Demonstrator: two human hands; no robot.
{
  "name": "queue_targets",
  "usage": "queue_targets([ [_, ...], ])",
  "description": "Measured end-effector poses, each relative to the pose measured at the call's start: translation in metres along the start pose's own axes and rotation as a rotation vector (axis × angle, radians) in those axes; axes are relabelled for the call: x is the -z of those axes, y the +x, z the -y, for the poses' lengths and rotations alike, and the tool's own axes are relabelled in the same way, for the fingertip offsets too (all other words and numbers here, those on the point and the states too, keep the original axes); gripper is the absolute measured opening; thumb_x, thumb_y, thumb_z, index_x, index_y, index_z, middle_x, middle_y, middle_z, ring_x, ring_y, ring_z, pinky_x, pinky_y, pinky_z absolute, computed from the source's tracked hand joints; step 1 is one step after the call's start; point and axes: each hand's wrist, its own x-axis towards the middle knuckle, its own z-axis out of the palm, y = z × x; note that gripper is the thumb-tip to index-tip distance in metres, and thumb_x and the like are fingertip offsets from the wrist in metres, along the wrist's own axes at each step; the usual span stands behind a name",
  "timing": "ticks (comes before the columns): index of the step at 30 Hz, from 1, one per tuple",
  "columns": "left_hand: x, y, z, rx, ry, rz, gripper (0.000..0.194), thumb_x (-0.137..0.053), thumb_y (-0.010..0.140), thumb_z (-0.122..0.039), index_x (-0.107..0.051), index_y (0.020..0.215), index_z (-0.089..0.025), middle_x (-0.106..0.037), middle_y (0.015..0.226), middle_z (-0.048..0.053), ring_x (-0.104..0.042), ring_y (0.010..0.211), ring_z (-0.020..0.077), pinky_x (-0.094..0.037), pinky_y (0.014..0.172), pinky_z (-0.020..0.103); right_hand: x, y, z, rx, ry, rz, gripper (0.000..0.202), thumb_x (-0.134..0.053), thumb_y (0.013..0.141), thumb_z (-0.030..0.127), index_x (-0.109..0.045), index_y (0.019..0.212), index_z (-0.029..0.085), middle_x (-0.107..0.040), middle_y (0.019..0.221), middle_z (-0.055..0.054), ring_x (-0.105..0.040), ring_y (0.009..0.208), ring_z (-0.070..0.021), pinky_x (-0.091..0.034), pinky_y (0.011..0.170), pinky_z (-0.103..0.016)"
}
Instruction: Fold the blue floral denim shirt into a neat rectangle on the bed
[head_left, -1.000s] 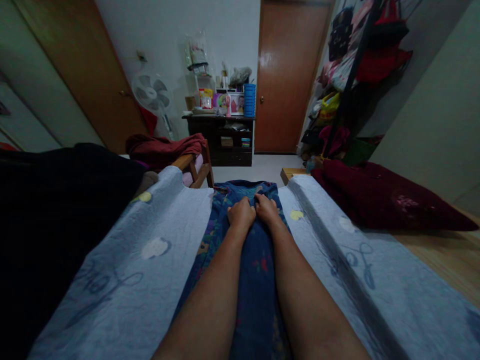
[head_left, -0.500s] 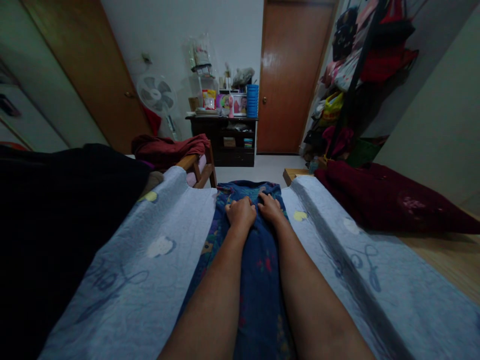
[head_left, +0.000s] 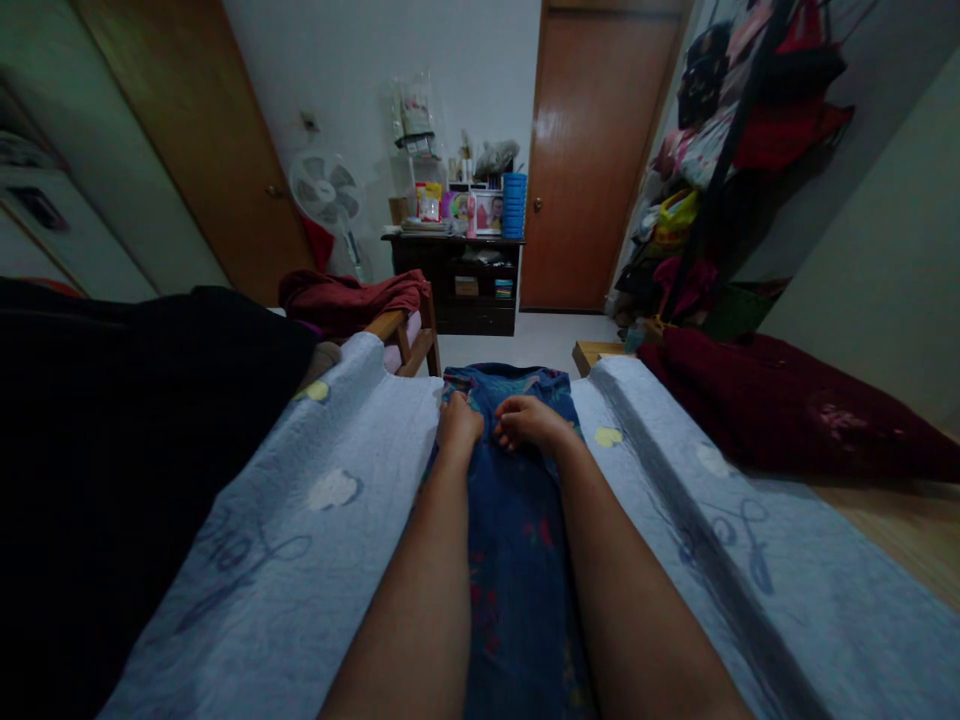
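Note:
A dark blue garment with a floral pattern [head_left: 517, 540] lies lengthwise over the light blue bedding [head_left: 315, 540], its dark band at the bed's far edge. On the garment's left upper side is my left hand [head_left: 459, 422], its fingers closed on the cloth near the edge. My right hand [head_left: 526, 422] is just to the right, over the upper middle of the garment, with fingers curled inward and a gap from the left hand. What the right fingers hold, if anything, is too small to make out.
Black cloth [head_left: 135, 430] covers the bed's left side. A maroon cushion [head_left: 795, 410] rests at the right. Beyond the bed are a red cloth [head_left: 352, 300] on a wooden frame, a dark cabinet [head_left: 450, 290], a fan [head_left: 326, 190] and hanging bags [head_left: 705, 90].
My left hand has shifted left to the garment's side. My right hand has moved left and its spread fingers have curled inward. The view has shifted slightly.

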Motion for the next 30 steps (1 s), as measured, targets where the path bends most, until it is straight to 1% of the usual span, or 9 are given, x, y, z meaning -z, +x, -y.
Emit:
queue_targets([
  [3,-0.004,0.006,0.005,0.036,-0.086,-0.016,0.03,-0.055,0.08,-0.013,-0.06,0.109,-0.02,-0.071,0.106,0.01,-0.067,0.097,0.0236,-0.048,0.078,0.029,-0.002,0.001,-0.006,-0.071,-0.112,-0.061,0.022,-0.044,0.079,-0.002,-0.055,0.081,0.017,-0.059,0.057,0.003,-0.057,0.047,-0.0097,-0.046,0.047,-0.018],
  [7,-0.004,0.006,0.006,0.07,-0.125,-0.099,0.028,-0.055,0.079,-0.01,-0.061,0.104,-0.022,-0.072,0.102,0.006,-0.067,0.095,0.021,-0.047,0.077,0.027,0.003,0.005,-0.008,-0.015,-0.358,-0.144,0.02,-0.047,0.081,0.001,-0.06,0.088,0.016,-0.064,0.064,0.002,-0.059,0.052,-0.009,-0.043,0.049,-0.016],
  [12,-0.005,0.005,0.006,0.048,-0.128,-0.08,0.028,-0.054,0.08,-0.011,-0.059,0.105,-0.023,-0.071,0.104,0.006,-0.066,0.098,0.0214,-0.047,0.079,0.028,0.019,0.002,0.001,0.031,-0.598,-0.223,0.007,-0.06,0.078,0.011,-0.065,0.081,0.015,-0.069,0.082,-0.004,-0.063,0.076,-0.0141,-0.043,0.062,-0.019],
  [14,-0.004,0.005,0.006,0.043,-0.129,-0.069,0.03,-0.053,0.081,-0.011,-0.057,0.108,-0.023,-0.07,0.106,0.007,-0.066,0.099,0.0217,-0.047,0.081,0.029,0.024,-0.002,0.005,0.0,-0.672,-0.173,0.005,-0.065,0.077,0.018,-0.065,0.073,0.016,-0.069,0.081,-0.005,-0.063,0.081,-0.0167,-0.044,0.065,-0.021],
  [17,-0.001,-0.001,0.002,0.039,-0.105,-0.064,0.034,-0.051,0.083,-0.011,-0.055,0.114,-0.022,-0.068,0.111,0.008,-0.064,0.103,0.0225,-0.047,0.084,0.031,0.028,-0.007,0.008,-0.095,-0.733,-0.052,0.019,-0.069,0.077,0.031,-0.064,0.065,0.017,-0.066,0.067,-0.004,-0.063,0.069,-0.0175,-0.045,0.061,-0.023],
  [22,0.009,-0.015,-0.009,-0.132,0.079,-0.21,0.033,-0.049,0.084,-0.009,-0.06,0.112,-0.023,-0.062,0.121,0.012,-0.058,0.113,0.0265,-0.045,0.092,0.036,0.026,-0.013,0.012,-0.158,-0.766,0.161,0.016,-0.071,0.077,0.031,-0.062,0.07,0.018,-0.057,0.054,0.002,-0.055,0.051,-0.0132,-0.045,0.053,-0.024],
  [26,0.01,-0.015,-0.01,-0.27,0.129,0.048,0.027,-0.049,0.082,-0.006,-0.065,0.097,-0.022,-0.069,0.103,0.007,-0.064,0.098,0.0203,-0.047,0.086,0.029,0.029,-0.017,0.016,-0.114,-0.725,0.203,0.01,-0.069,0.077,0.023,-0.06,0.074,0.018,-0.051,0.053,0.007,-0.051,0.048,-0.0098,-0.042,0.051,-0.02],
  [28,0.008,-0.014,-0.008,-0.28,0.175,0.137,0.023,-0.054,0.081,-0.009,-0.066,0.097,-0.021,-0.069,0.106,0.008,-0.063,0.1,0.0205,-0.046,0.087,0.028,0.032,-0.018,0.016,-0.108,-0.674,0.215,0.009,-0.066,0.08,0.023,-0.06,0.077,0.018,-0.051,0.053,0.008,-0.052,0.048,-0.0093,-0.042,0.051,-0.019],
  [30,0.006,-0.015,-0.007,-0.296,0.23,0.163,0.022,-0.056,0.081,-0.014,-0.066,0.1,-0.02,-0.066,0.114,0.01,-0.06,0.108,0.0231,-0.045,0.091,0.031,0.034,-0.018,0.012,-0.128,-0.665,0.216,0.007,-0.066,0.08,0.022,-0.061,0.079,0.018,-0.051,0.052,0.008,-0.053,0.048,-0.0097,-0.043,0.051,-0.02],
])
